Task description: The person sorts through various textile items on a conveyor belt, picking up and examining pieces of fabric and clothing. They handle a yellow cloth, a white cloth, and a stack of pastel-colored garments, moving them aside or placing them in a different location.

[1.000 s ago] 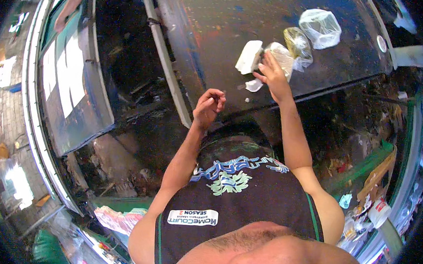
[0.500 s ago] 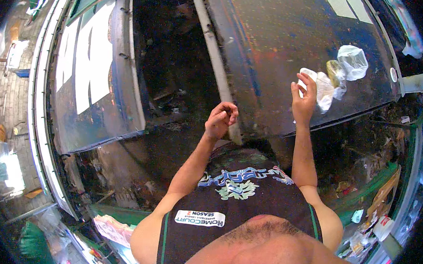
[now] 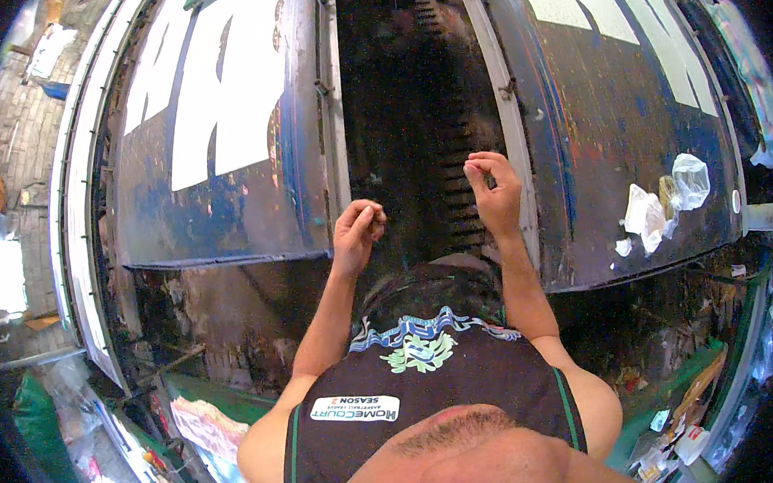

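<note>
My left hand [image 3: 358,231] is raised in front of a dark gap [image 3: 413,101] between two worn blue metal panels, its fingertips pinched together. My right hand [image 3: 494,190] is held a little higher at the inner edge of the right panel [image 3: 606,122], thumb and forefinger also pinched. Anything between the fingers of either hand is too small to see. Out on the right panel, away from both hands, lie crumpled white packets [image 3: 645,213], a clear plastic bag [image 3: 691,179] and a yellowish roll [image 3: 668,193].
The left panel [image 3: 304,148] bears large white shapes. A toothed rail [image 3: 449,157] runs down inside the gap. Cluttered packets and green boards [image 3: 686,410] lie at the lower right, plastic bags [image 3: 207,425] at the lower left, and a brick floor [image 3: 23,104] at the far left.
My right hand has left the white packets and come to the gap's edge with its fingers pinched. The view has swung left, so the packets now sit far to the right.
</note>
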Demonstrator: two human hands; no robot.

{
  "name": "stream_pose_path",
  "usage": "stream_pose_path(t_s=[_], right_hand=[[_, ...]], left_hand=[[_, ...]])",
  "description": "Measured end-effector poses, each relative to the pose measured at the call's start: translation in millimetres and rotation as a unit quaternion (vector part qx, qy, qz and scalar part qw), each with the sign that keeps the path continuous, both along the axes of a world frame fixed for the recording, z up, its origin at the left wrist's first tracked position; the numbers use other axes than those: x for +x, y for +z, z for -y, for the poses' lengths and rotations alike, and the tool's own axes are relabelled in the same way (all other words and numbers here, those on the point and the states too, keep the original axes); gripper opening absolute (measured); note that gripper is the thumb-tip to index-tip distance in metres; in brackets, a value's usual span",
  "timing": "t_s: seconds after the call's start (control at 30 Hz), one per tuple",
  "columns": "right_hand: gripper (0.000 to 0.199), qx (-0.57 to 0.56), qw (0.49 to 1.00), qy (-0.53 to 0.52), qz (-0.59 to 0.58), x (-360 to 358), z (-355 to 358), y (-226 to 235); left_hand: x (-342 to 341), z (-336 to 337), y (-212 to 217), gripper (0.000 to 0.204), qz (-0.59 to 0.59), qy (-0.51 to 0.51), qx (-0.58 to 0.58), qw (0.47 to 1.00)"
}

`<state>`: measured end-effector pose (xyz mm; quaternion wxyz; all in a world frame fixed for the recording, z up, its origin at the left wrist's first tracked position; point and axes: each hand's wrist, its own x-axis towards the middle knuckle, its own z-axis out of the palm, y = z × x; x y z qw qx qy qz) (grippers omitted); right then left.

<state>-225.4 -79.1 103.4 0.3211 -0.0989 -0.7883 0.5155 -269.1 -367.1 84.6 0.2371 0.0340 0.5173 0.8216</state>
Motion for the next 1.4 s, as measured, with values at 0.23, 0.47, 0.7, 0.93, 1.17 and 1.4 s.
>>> stream_pose_path(t_s=[0.23, 0.47, 0.7, 0.93, 1.17, 1.4], right_hand=[[0.014, -0.005, 1.000, 0.005, 0.004, -47.7, 10.6, 18.7], [0.010, 0.017, 0.999, 0.039, 0.012, -111.5, -3.7, 12.0], [0.010, 0.015, 0.994, 0.112, 0.001, -231.8, -44.7, 8.1], [0.012, -0.029, 0.989, 0.142, 0.004, -349.8, -131.2, 30.6], [0.009, -0.100, 0.986, 0.130, 0.042, -412.4, -188.2, 20.0], [0.010, -0.100, 0.977, 0.169, 0.085, -457.1, -212.3, 15.0]], left_hand=[[-46.9, 18.8, 0.2, 0.016, -0.007, 0.050, 0.097, 0.994], [-112.1, -9.2, 0.8, 0.018, -0.038, 0.059, 0.117, 0.991], [-199.9, -54.2, 3.0, 0.016, -0.035, 0.116, 0.078, 0.990], [-302.7, -141.8, 42.4, 0.016, -0.094, 0.116, 0.048, 0.988], [-378.0, -209.3, 58.8, 0.013, -0.088, 0.074, 0.004, 0.993], [-468.1, -237.2, 58.1, 0.014, -0.077, 0.048, -0.048, 0.995]])
